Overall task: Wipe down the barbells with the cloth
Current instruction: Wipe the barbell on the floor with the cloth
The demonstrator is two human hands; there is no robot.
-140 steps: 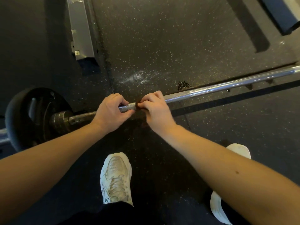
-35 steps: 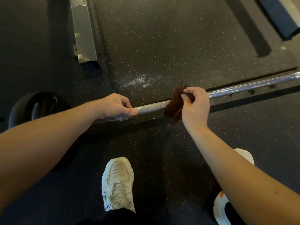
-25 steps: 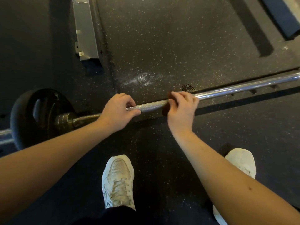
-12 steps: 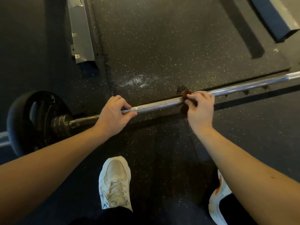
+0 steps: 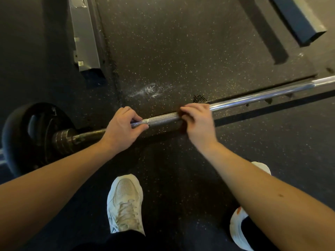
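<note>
One barbell, lower-left to upper-right; right hand clasps cloth.

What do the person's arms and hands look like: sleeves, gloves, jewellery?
Left forearm and right forearm are bare, no sleeves in view. Left hand and right hand show no gloves, rings or watch. A small dark spot marks the right forearm.

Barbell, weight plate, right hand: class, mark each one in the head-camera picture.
barbell (image 5: pixel 163 118): head view, knurled stretch of the shaft.
weight plate (image 5: pixel 20 125): head view, black outer face.
right hand (image 5: pixel 198 122): head view, back of the hand, gripping the cloth (image 5: pixel 181 115) round the bar.
</note>
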